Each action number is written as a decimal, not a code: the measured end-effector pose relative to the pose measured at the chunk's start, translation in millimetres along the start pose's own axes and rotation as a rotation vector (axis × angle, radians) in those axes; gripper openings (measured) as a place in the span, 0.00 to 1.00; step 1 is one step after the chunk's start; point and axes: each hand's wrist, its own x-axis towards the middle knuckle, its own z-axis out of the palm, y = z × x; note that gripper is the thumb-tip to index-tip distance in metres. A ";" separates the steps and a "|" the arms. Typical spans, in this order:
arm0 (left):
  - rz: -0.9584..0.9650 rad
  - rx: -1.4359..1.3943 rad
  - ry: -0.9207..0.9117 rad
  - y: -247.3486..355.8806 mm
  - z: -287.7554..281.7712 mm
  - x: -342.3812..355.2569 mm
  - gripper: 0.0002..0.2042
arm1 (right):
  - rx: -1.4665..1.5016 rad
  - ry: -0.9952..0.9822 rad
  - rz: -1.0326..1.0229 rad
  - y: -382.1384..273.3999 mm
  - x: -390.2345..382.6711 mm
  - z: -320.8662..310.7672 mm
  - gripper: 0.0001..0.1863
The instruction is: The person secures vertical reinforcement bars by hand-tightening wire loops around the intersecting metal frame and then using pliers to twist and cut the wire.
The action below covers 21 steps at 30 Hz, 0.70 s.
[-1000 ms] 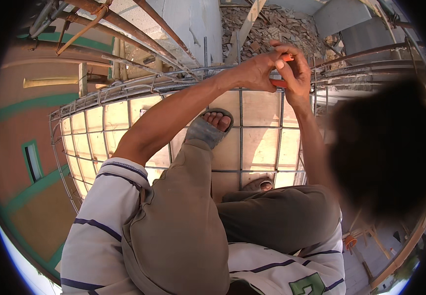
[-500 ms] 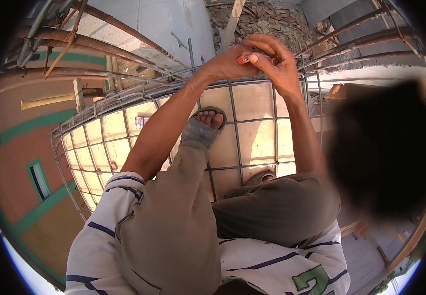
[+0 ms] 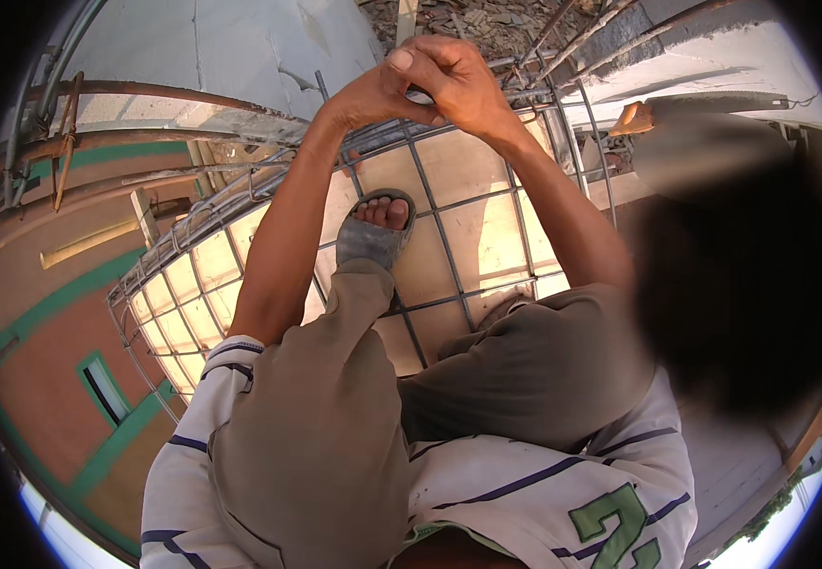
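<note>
Both hands meet over the far edge of a rebar mesh [image 3: 440, 229]. My left hand [image 3: 373, 97] is on the left, its fingers curled in and partly covered. My right hand [image 3: 458, 87] is closed, back upward, with its thumb pointing left over the left hand. Half a second ago, red handle ends of a hand tool, perhaps pincers, showed in the right hand; the fingers hide them now. What the left fingers grip cannot be made out. My left foot [image 3: 379, 220], in a grey sandal, rests at the mesh over pale boards [image 3: 482, 213].
Rusty horizontal poles [image 3: 183, 95] and a bundle of bars [image 3: 178, 242] run along the left. Rubble [image 3: 487, 27] lies below, beyond the hands. A grey wall [image 3: 240, 47] rises far left. A dark blurred shape [image 3: 743, 284] blocks the right side, beside another person's hand [image 3: 631, 119].
My hands have shifted left and slightly farther away. The right hand has turned over, back upward, and the red handle ends have gone out of sight. The view has also tilted somewhat.
</note>
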 end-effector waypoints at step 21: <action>0.151 0.157 0.240 -60.6 8.9 -66.4 0.19 | -0.422 -0.113 -0.196 15.1 -16.7 47.2 0.40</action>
